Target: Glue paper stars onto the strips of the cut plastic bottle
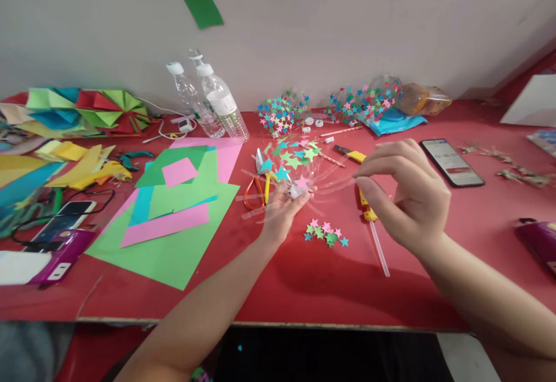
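My left hand (pixel 281 211) is closed around the neck of a cut clear plastic bottle (pixel 299 189), whose long strips fan out to both sides. Paper stars in pink, green and blue, such as a blue star (pixel 282 173), sit on and around the strips. My right hand (pixel 402 191) is raised to the right, with thumb and index fingertip pinched at the end of a clear plastic strip (pixel 336 185). Loose paper stars (pixel 325 231) lie in a small cluster below. Near my right hand is a yellow hot glue gun (pixel 369 214) with a clear glue stick.
Scissors (pixel 253 193) and pliers lie beyond my left hand. Coloured paper sheets (pixel 182 260) cover the left side, with plastic bottles (pixel 221 101) behind. Star-covered decorations (pixel 282 116) stand by the wall. A phone (pixel 452 163) and a purple device (pixel 538 243) lie right.
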`<state>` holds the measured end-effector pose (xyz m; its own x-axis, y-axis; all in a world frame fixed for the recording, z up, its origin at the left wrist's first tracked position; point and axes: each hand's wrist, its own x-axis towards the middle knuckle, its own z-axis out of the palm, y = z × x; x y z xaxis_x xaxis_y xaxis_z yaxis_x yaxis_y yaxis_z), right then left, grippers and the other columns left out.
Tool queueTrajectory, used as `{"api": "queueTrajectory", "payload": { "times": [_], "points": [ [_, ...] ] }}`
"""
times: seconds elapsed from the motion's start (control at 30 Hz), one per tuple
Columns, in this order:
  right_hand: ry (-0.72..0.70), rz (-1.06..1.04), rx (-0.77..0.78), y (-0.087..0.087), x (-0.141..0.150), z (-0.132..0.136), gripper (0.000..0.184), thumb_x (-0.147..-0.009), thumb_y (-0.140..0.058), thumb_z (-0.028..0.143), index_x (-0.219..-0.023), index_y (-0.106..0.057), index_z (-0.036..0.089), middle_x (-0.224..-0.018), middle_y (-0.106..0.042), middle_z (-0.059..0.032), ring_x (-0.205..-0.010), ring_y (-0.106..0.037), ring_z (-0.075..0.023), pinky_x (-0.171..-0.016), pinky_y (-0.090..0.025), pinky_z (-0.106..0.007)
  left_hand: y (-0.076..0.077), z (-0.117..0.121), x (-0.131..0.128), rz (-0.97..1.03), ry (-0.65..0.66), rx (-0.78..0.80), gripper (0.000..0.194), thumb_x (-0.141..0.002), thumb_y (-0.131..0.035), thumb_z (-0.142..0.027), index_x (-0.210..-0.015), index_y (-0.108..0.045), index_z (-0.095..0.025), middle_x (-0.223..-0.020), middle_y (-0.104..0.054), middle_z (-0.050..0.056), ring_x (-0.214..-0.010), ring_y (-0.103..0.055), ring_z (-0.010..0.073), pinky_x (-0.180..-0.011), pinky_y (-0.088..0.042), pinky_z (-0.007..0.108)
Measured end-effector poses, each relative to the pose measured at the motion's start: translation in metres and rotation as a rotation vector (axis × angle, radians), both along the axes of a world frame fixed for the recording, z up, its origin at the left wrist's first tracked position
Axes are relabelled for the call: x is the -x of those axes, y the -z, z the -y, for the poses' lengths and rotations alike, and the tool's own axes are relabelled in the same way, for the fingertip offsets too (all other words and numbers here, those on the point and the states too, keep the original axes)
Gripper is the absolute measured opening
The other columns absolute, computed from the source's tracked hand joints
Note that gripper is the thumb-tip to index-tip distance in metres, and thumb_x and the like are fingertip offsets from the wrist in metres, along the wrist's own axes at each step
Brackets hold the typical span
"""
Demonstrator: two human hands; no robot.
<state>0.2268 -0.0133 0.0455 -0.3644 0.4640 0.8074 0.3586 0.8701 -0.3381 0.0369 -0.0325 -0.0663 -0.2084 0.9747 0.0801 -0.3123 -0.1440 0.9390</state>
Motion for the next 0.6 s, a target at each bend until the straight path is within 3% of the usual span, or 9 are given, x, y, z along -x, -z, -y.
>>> {"api": "queueTrajectory", "payload": {
  "times": [0.2,0.37,0.47,0.6],
  "points": [
    [-0.028,0.094,-0.100,0.000,0.000,-0.003,0.017,-0.084,-0.057,0.014,-0.095,-0.059,0.028,-0.087,-0.065,-0.0029,-0.083,-0.060,-0.0202,-0.079,-0.047,-0.042,0.003,-0.001,0.000,0.029,-0.010,-0.030,0.021,-0.073,-0.076,-0.029,-0.088,-0.064,-0.019,-0.094,-0.073,0.003,-0.088,-0.071,0.0196,-0.087,-0.054,0.038],
    [-0.096,0.187,-0.209,0.011,0.012,0.004,0.025,-0.082,-0.062,0.016,-0.104,-0.059,0.026,-0.096,-0.069,-0.0024,-0.089,-0.060,-0.0197,-0.083,-0.050,-0.041,-0.003,0.000,-0.002,0.056,-0.023,0.008,0.027,-0.069,-0.079,-0.028,-0.089,-0.063,-0.021,-0.091,-0.071,0.000,-0.084,-0.069,0.0170,-0.085,-0.054,0.034],
    [-0.111,0.212,-0.193,0.020,0.017,0.008,0.029,-0.083,-0.062,0.017,-0.110,-0.057,0.025,-0.106,-0.070,-0.0031,-0.099,-0.061,-0.0199,-0.091,-0.049,-0.042,-0.007,0.001,-0.003,0.055,-0.021,0.030,0.025,-0.068,-0.079,-0.028,-0.084,-0.062,-0.020,-0.079,-0.069,-0.002,-0.078,-0.068,0.0155,-0.084,-0.054,0.033],
    [-0.115,0.216,-0.135,0.026,0.021,0.008,0.025,-0.085,-0.058,0.012,-0.107,-0.056,0.024,-0.093,-0.072,-0.0013,-0.090,-0.064,-0.0172,-0.098,-0.046,-0.044,-0.008,0.001,-0.004,0.063,-0.018,0.043,0.026,-0.065,-0.081,-0.028,-0.082,-0.063,-0.020,-0.083,-0.070,-0.001,-0.078,-0.068,0.0156,-0.086,-0.053,0.034]
  ]
}}
